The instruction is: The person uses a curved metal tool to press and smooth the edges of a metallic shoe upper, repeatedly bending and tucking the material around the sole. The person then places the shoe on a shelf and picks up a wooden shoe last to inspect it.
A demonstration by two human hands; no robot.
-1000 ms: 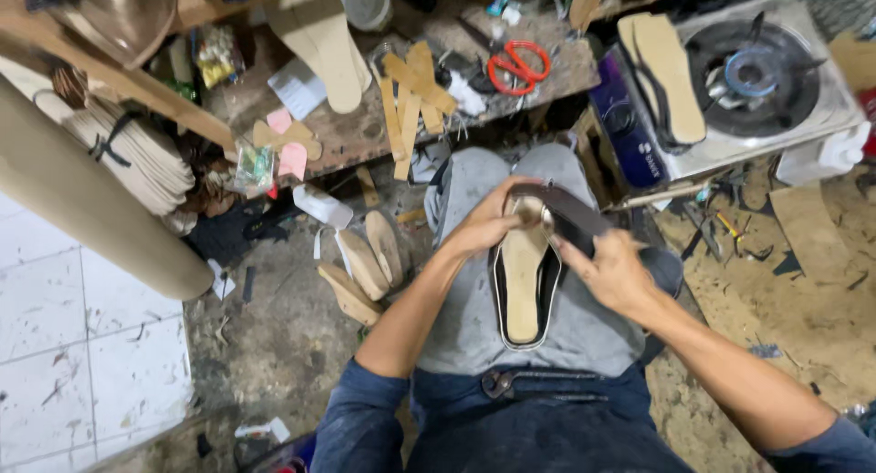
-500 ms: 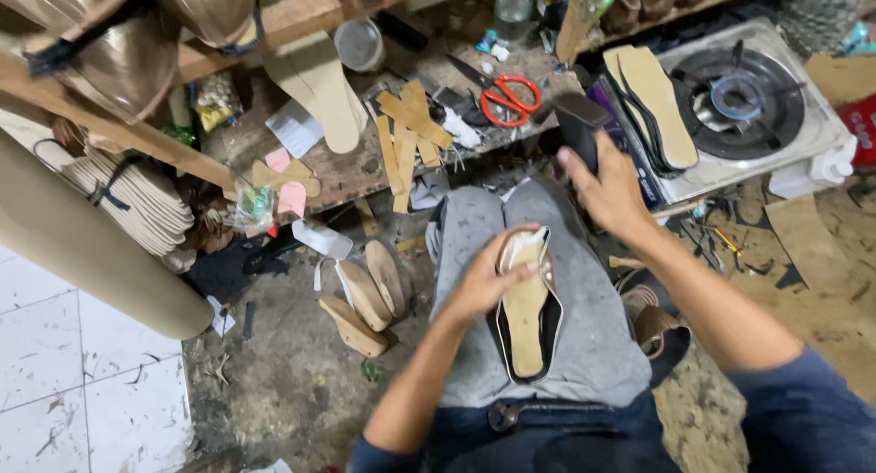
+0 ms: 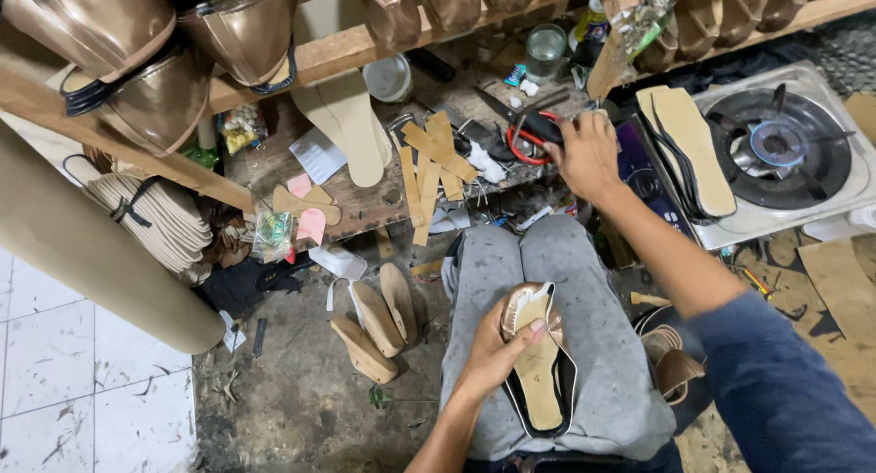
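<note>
My left hand [image 3: 497,350] gripped the shoe sole [image 3: 538,359] on my lap while my right hand [image 3: 584,154] closed over red-handled scissors [image 3: 522,137] beside an apparently empty glass jar [image 3: 546,51].

The right hand [image 3: 589,154] covered most of the red-handled scissors [image 3: 527,137], so it could not be told whether the fingers gripped them. The left hand [image 3: 497,345] hid one side of the shoe sole [image 3: 540,363]. The bronze shoes [image 3: 137,53] on the wooden rack [image 3: 347,49] were cut off by the top edge. The gas stove [image 3: 794,154] was covered partly by insoles [image 3: 689,154].
</note>
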